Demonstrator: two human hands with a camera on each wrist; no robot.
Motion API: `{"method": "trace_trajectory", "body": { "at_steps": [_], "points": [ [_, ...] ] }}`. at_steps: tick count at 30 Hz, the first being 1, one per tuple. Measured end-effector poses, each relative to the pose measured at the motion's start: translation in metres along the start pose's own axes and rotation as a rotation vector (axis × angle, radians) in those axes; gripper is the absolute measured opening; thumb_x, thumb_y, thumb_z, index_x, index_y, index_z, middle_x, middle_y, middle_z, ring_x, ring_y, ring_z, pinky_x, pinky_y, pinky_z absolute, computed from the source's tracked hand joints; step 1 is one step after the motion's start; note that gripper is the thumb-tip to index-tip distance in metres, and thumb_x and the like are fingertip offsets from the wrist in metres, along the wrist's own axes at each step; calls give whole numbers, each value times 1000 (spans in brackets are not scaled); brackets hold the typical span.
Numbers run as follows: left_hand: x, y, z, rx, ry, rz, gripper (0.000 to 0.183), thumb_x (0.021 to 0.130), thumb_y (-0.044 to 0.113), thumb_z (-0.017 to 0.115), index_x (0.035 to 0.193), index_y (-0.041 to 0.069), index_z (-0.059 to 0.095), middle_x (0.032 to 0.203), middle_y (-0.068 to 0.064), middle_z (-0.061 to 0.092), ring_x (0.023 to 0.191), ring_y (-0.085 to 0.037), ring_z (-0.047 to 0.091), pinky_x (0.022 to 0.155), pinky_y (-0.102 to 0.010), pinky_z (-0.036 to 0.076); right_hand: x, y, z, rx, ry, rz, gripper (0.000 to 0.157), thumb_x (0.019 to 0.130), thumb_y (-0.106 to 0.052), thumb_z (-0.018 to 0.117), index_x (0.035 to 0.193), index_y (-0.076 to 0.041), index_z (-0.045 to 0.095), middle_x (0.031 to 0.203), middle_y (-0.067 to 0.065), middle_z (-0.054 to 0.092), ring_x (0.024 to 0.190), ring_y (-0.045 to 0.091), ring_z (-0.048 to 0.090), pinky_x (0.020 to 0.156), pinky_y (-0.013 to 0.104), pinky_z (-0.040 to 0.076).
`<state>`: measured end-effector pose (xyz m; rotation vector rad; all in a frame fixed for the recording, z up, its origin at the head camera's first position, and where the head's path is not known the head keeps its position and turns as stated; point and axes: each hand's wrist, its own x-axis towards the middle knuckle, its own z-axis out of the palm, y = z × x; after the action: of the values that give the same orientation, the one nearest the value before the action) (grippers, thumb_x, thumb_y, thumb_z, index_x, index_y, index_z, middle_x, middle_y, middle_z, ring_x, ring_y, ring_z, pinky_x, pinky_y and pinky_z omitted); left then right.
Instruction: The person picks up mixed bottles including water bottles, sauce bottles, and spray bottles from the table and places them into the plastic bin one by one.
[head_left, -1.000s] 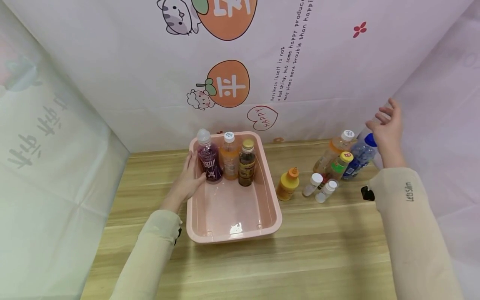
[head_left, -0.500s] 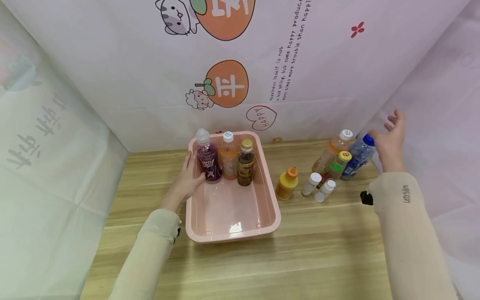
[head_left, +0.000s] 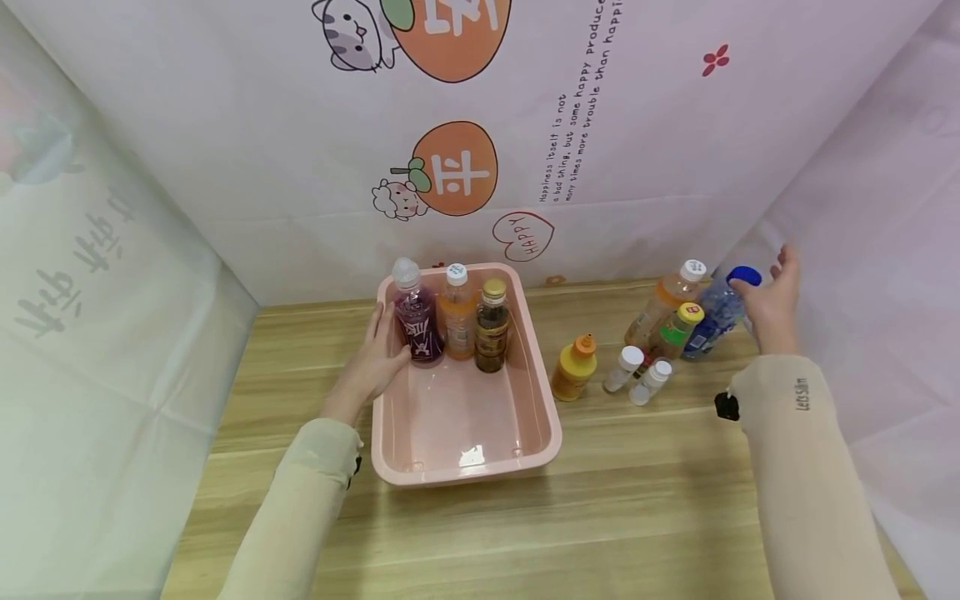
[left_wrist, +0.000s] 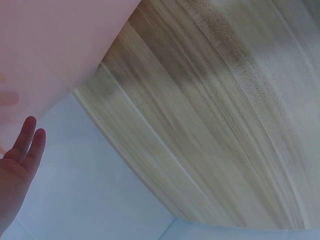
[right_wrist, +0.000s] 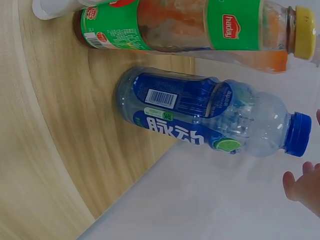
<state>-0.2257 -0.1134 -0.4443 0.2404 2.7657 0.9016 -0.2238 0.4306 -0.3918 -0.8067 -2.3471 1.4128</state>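
My left hand [head_left: 377, 358] holds the left rim of a pink plastic tub [head_left: 465, 467], thumb inside and fairly straight fingers along the outer wall. In the left wrist view, fingers [left_wrist: 30, 145] show beside the tub's wall [left_wrist: 60, 40]. Inside the tub stand a purple-drink bottle [head_left: 422, 329], an orange-labelled bottle [head_left: 459, 321] and a dark bottle with a gold cap [head_left: 492, 337]. At the right, my right hand [head_left: 776, 300] is spread around the blue cap of a clear drink bottle [right_wrist: 200, 112]; in the right wrist view the visible fingertips [right_wrist: 290, 182] stand apart from the cap.
Left of the blue-capped bottle stand a white-capped bottle [head_left: 667, 300], a yellow-capped sauce bottle [right_wrist: 175, 22], two small white-capped bottles, including one in front [head_left: 651, 383], and a yellow squeeze bottle [head_left: 575, 369]. Printed cloth [head_left: 637, 167] encloses the wooden table [head_left: 600, 517].
My right hand has come down from above and behind the blue-capped bottle to its cap. My left hand, the tub and the bottles look unmoved.
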Motion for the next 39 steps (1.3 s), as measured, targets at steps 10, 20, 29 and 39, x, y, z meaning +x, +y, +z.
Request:
{"method": "trace_trajectory", "body": {
  "at_steps": [10, 20, 29, 39],
  "points": [
    [-1, 0, -1, -6, -1, -2, 85, 94, 37, 49, 152, 28, -12, 160, 0, -18, 137, -49, 28, 99, -64, 41, 2, 12, 6, 16, 28, 11, 78, 94, -15, 50, 153, -23, 0, 162, -2, -2, 150, 18, 4, 123, 31, 17],
    [1, -1, 0, -18, -8, -6, 85, 94, 36, 49, 151, 30, -14, 159, 1, -19, 139, -49, 23, 100, -65, 39, 2, 15, 4, 116, 33, 103, 82, 92, -18, 56, 152, -29, 1, 161, -8, 2, 149, 12, 9, 121, 27, 22],
    [0, 0, -1, 12, -2, 0, 84, 94, 39, 48, 152, 27, -11, 160, -1, -17, 135, -50, 31, 99, -64, 41, 6, 16, 5, 119, 34, 136, 83, 91, -20, 57, 152, -31, 3, 161, 0, 4, 148, 14, 13, 120, 28, 24],
    [-1, 1, -1, 11, 3, 0, 84, 93, 39, 49, 152, 27, -11, 160, -1, -16, 132, -51, 35, 98, -62, 43, 7, 15, 5, 57, 28, 127, 82, 91, -23, 57, 152, -30, 3, 160, 2, 7, 148, 19, 17, 119, 30, 27]
  ]
}}
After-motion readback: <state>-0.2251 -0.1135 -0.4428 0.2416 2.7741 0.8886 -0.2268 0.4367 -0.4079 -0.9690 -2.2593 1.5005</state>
